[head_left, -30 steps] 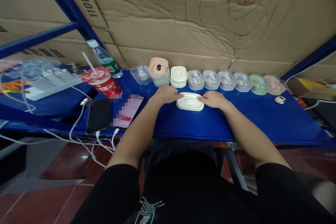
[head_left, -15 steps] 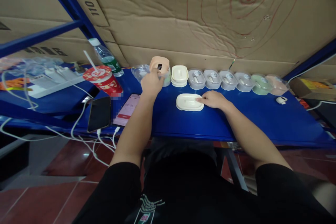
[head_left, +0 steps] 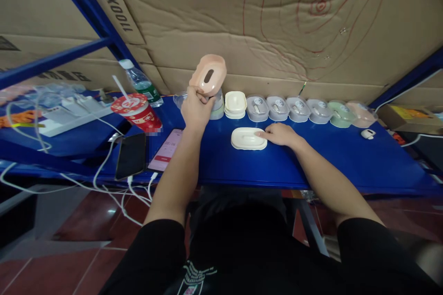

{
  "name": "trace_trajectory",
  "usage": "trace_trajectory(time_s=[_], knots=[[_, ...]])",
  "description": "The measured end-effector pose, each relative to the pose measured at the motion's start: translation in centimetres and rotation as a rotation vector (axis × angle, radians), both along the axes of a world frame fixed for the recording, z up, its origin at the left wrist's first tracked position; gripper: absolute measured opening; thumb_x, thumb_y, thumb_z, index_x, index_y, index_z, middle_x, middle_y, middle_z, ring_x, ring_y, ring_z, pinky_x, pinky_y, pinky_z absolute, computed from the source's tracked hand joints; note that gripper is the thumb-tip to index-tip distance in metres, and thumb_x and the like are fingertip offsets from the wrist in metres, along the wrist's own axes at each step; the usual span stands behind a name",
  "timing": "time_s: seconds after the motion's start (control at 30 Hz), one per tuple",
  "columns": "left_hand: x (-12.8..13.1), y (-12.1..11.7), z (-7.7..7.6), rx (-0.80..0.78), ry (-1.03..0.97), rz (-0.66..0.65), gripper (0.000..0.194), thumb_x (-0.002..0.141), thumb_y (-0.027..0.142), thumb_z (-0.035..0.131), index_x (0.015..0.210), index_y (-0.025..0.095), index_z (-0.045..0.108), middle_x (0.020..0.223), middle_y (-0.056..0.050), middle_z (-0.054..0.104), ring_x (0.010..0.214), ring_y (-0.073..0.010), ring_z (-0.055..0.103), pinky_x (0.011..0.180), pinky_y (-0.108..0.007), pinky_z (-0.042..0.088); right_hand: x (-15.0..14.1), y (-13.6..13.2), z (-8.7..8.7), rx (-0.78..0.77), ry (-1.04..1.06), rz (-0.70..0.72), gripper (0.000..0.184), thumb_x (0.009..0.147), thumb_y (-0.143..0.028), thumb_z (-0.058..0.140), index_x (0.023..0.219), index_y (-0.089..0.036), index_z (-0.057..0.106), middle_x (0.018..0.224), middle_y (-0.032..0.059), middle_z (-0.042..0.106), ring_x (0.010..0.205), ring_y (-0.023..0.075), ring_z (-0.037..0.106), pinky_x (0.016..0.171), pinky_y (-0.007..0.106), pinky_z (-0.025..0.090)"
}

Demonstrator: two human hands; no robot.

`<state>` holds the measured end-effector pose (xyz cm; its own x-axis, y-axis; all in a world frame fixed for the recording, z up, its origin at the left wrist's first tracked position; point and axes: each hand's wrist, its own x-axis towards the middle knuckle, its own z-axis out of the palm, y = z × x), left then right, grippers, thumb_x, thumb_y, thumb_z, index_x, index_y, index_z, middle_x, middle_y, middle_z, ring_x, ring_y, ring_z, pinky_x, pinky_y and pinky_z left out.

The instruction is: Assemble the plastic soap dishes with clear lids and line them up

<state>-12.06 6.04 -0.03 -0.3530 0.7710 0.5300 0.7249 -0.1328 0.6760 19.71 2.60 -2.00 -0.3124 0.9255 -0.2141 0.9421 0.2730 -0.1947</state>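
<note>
Cardboard behind blue table, left grip tight on peach tray, right grip on cream dish

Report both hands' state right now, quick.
Left hand: closed, holding the pink slotted tray, tilted.
Right hand: thumb on the cream dish's right end; whether it grips cannot be told.

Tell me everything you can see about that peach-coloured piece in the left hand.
The peach piece is a rounded oblong with a glossy, hollowed face and a wavy edge. It looks like plastic. In its middle is a dark, elongated slot; whether that goes right through is unclear. It is tilted, hollow face toward the camera, in front of the cardboard. The fingers of the left hand hold its lower end.
</note>
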Motion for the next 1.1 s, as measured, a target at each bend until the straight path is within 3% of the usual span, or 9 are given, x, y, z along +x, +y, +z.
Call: trace_trajectory(time_s=[0.1, 0.17, 0.3, 0.37, 0.47, 0.6, 0.73, 0.93, 1.1], knots=[[1.0, -0.5, -0.3, 0.108, 0.03, -0.114, 0.039, 0.082, 0.032, 0.083, 0.107, 0.028, 0.054, 0.08, 0.004, 0.07, 0.084, -0.0228, 0.074, 0.083, -0.036, 0.056, 0.2, 0.1, 0.0, 0.147, 0.13, -0.089, 0.066, 0.102, -0.08, 0.046, 0.087, -0.022, 0.074, 0.095, 0.0109, 0.08, 0.091, 0.0284, 0.073, 0.069, 0.035, 0.043], [1.7, -1.0, -0.4, 0.139, 0.066, -0.237, 0.037, 0.083, 0.034, 0.082, 0.108, 0.027, 0.055, 0.079, 0.004, 0.069, 0.08, -0.021, 0.072, 0.079, -0.034, 0.055, 0.3, 0.2, 0.0, 0.305, 0.292, -0.169, 0.061, 0.102, -0.077, 0.051, 0.112, -0.022, 0.075, 0.096, 0.0107, 0.08, 0.092, 0.0299, 0.074, 0.073, 0.038, 0.048], [3.0, -2.3, 0.0, 0.11, 0.161, -0.421, 0.037, 0.088, 0.045, 0.078, 0.114, 0.023, 0.061, 0.079, 0.002, 0.069, 0.077, -0.0206, 0.07, 0.074, -0.032, 0.052, 0.8, 0.2, 0.2, 0.532, 0.572, -0.206, 0.086, 0.098, -0.082, 0.05, 0.157, -0.019, 0.052, 0.1, 0.0109, 0.079, 0.086, 0.0306, 0.072, 0.08, 0.044, 0.054], [3.5, -3.0, 0.3, 0.026, 0.231, -0.445, 0.033, 0.094, 0.05, 0.071, 0.111, 0.022, 0.066, 0.079, 0.0, 0.071, 0.079, -0.022, 0.071, 0.076, -0.033, 0.051, 0.8, -0.2, 0.4, 0.549, 0.6, -0.178, 0.085, 0.099, -0.085, 0.043, 0.153, -0.02, 0.055, 0.102, 0.0113, 0.078, 0.083, 0.0293, 0.07, 0.081, 0.044, 0.055], [4.2, -3.8, 1.0, -0.148, 0.328, -0.451, 0.038, 0.105, 0.053, 0.052, 0.106, 0.022, 0.074, 0.084, -0.006, 0.075, 0.088, -0.0262, 0.074, 0.082, -0.037, 0.053, 0.6, -0.9, 0.9, 0.509, 0.5, -0.175, 0.08, 0.103, -0.085, 0.027, 0.113, -0.021, 0.074, 0.088, 0.0113, 0.074, 0.082, 0.0271, 0.067, 0.079, 0.039, 0.051], [4.5, -4.0, 1.2, -0.302, 0.355, -0.475, 0.052, 0.109, 0.051, 0.044, 0.143, 0.021, 0.068, 0.094, -0.008, 0.081, 0.104, -0.0309, 0.076, 0.094, -0.04, 0.054, 0.3, -1.1, 1.6, 0.41, 0.353, -0.17, 0.08, 0.107, -0.079, 0.022, 0.076, -0.021, 0.067, 0.074, 0.0106, 0.069, 0.079, 0.0256, 0.066, 0.069, 0.035, 0.043], [4.3, -3.7, 0.8, -0.403, 0.475, -0.641, 0.051, 0.11, 0.047, 0.038, 0.139, 0.021, 0.071, 0.11, -0.012, 0.083, 0.112, -0.0321, 0.076, 0.097, -0.041, 0.054, 0.2, -0.6, 1.7, 0.179, 0.198, -0.167, 0.075, 0.11, -0.069, 0.027, 0.073, -0.02, 0.07, 0.083, 0.0134, 0.077, 0.086, 0.0281, 0.071, 0.069, 0.035, 0.043], [4.4, -3.4, -0.1, -0.743, 0.633, -0.775, 0.042, 0.107, 0.043, 0.039, 0.107, 0.021, 0.075, 0.076, -0.006, 0.079, 0.083, -0.0277, 0.077, 0.079, -0.037, 0.052, -0.6, -0.6, 0.8, 0.024, -0.02, -0.058, 0.07, 0.108, -0.073, 0.033, 0.097, -0.023, 0.082, 0.119, 0.0128, 0.083, 0.113, 0.0338, 0.075, 0.079, 0.035, 0.049], [4.0, -3.0, 0.4, -0.616, 0.579, -0.675, 0.039, 0.103, 0.051, 0.052, 0.102, 0.022, 0.079, 0.093, -0.009, 0.083, 0.096, -0.0293, 0.077, 0.084, -0.037, 0.053, -0.5, -0.3, 0.6, 0.015, -0.013, -0.066, 0.079, 0.107, -0.08, 0.026, 0.096, -0.023, 0.08, 0.121, 0.0134, 0.083, 0.115, 0.0339, 0.076, 0.078, 0.036, 0.049]])
